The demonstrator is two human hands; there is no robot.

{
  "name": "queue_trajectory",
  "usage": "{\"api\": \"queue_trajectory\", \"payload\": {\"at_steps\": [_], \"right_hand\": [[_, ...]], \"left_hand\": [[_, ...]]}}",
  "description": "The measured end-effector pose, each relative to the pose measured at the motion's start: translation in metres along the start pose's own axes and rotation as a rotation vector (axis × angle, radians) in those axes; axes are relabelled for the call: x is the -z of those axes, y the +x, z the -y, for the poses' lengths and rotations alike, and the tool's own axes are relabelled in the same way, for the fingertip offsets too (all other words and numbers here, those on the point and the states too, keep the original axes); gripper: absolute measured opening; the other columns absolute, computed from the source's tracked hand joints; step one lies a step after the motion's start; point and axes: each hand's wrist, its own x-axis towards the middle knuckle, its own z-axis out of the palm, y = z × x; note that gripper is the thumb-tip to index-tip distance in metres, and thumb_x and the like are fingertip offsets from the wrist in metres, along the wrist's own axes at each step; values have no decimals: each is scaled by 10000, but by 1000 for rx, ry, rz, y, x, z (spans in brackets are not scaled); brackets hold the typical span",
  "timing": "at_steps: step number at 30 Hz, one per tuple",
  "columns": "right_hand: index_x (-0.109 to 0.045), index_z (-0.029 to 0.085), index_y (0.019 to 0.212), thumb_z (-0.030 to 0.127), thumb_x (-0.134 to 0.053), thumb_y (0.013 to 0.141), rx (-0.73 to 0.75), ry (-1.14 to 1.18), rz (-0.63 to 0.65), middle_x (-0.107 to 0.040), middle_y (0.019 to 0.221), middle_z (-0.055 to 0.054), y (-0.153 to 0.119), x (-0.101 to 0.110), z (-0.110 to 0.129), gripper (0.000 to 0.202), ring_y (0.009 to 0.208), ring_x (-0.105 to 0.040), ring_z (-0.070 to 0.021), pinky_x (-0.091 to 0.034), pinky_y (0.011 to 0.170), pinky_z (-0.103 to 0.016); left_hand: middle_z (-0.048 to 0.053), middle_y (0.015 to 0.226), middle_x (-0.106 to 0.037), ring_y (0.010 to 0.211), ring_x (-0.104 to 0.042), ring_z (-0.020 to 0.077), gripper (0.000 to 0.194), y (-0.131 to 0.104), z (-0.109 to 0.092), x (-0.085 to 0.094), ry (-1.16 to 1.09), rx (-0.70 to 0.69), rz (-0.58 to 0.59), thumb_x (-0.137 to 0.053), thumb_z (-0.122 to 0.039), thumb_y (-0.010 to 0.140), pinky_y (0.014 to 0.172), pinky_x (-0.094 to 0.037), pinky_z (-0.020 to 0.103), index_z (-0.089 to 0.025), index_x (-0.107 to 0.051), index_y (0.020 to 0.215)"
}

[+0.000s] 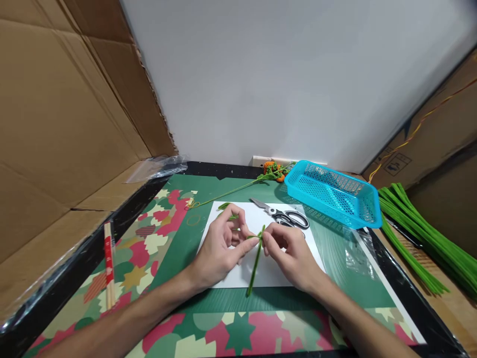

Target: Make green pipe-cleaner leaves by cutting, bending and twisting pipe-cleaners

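Above a white sheet (pixel 231 276), my left hand (pixel 227 238) and my right hand (pixel 290 251) meet at the fingertips. Between them is a green fuzzy stem (pixel 254 271), its long end hanging down toward the sheet's near edge. My left thumb and index finger pinch a short green piece beside the crossing point. The right thumb and index finger pinch the green piece from the other side. Another bit of green shows behind my left fingers. Black-handled scissors (pixel 279 215) lie at the back right of the sheet, partly behind my right hand.
A blue perforated basket (pixel 331 199) stands at the back right, beside an orange flower (pixel 274 169) with a long green stem. Green stems (pixel 428 233) lie in bundles at the far right. Wrapped sticks (pixel 109 266) lie left; cardboard (pixel 67 99) walls the left side.
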Motion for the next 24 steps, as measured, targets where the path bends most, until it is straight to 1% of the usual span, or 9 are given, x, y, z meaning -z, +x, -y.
{"api": "queue_trajectory", "payload": {"at_steps": [3,6,10,13,16,18,19,22,24], "right_hand": [[-585,187,820,228,-531,992,233,-271,-56,-494,668,34,-4,-2,1,185,580,-407,-103,-305,579,-257],[-572,187,780,210,-540,970,251,-268,-51,-472,649,40,-3,-3,1,195,570,-397,-99,-296,575,-257],[-533,198,650,326,-624,921,-93,191,4,-435,552,58,3,-8,-1,313,470,-344,-81,-258,471,-239],[-445,227,595,392,-695,832,-428,642,129,-365,484,100,7,-12,-2,381,375,-203,-47,-153,384,-229],[-415,233,590,387,-726,783,-565,778,189,-351,473,115,8,-13,-3,398,365,-142,-31,-105,371,-222],[-422,230,592,407,-709,816,-490,701,157,-351,482,107,7,-13,-2,404,373,-171,-39,-124,378,-222],[-442,226,604,425,-682,852,-409,612,118,-367,495,95,7,-12,-2,398,384,-214,-50,-157,389,-224],[-518,207,696,389,-579,964,-76,148,-24,-456,583,48,4,-10,-2,330,496,-376,-97,-278,491,-241],[-533,204,769,297,-532,993,156,-184,-83,-496,654,29,2,-8,-4,242,569,-420,-114,-304,562,-253]], "left_hand": [[-100,756,-574,427,-485,30,430,5,-6,1,-174,109,67,-837,-303,875,384,-426,129,-264,-435,1022],[-98,759,-581,414,-492,22,438,7,-7,1,-197,142,78,-838,-305,874,377,-405,115,-258,-427,1018],[-93,766,-575,439,-495,39,430,4,-5,0,-140,89,52,-836,-283,865,393,-423,143,-261,-424,986],[-63,776,-578,555,-548,77,346,-3,-1,1,107,-76,-38,-810,-199,858,481,-459,177,-246,-477,938],[-50,697,-553,549,-519,96,231,-7,4,5,366,-231,-62,-773,-152,856,461,-394,192,-227,-554,861],[-48,693,-573,546,-543,106,219,-6,6,6,378,-234,-12,-786,-165,850,470,-410,201,-230,-582,898],[-40,732,-587,584,-573,110,222,-4,6,7,353,-208,-45,-789,-175,858,505,-446,202,-230,-578,905],[-53,776,-593,580,-579,86,273,5,4,5,140,-58,-50,-798,-230,885,524,-476,178,-238,-531,942],[-77,733,-580,481,-509,59,355,9,3,5,-33,59,31,-833,-258,861,434,-416,149,-245,-492,958]]}}
